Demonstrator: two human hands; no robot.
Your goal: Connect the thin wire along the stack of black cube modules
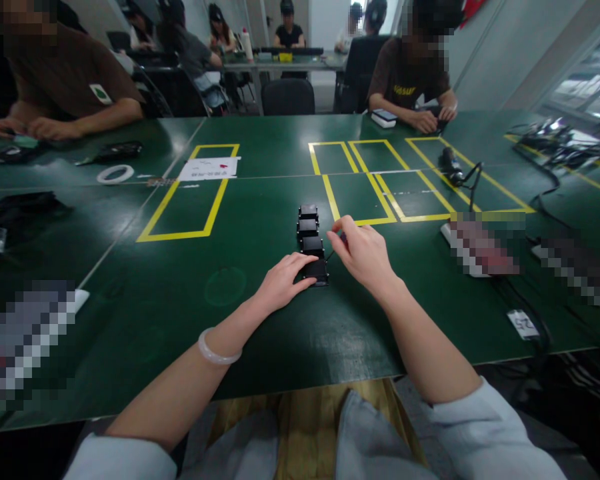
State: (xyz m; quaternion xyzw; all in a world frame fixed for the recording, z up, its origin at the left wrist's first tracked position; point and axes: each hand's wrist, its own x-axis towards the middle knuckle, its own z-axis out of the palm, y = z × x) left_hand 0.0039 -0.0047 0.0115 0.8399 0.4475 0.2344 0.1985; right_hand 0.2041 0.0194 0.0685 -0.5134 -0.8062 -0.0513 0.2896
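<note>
Several small black box-shaped parts stand in a row on the green table, running away from me. My left hand (285, 283) has its thumb and fingers closed around the nearest black block (317, 269). Just beyond it sits another black block (312, 246), with more in line behind. In the pinched fingers of my right hand (364, 252) is a thin screwdriver (331, 254), its dark handle mostly hidden. The shaft slants down towards the right side of the nearest block; whether its tip touches cannot be made out.
Yellow tape rectangles (175, 235) mark the green table (280, 347). A white paper label (209, 169) and a tape roll (115, 175) lie left. Right are a blurred device (480, 247), a black stand (451, 167) and cables (555, 143). Co-workers sit across the table.
</note>
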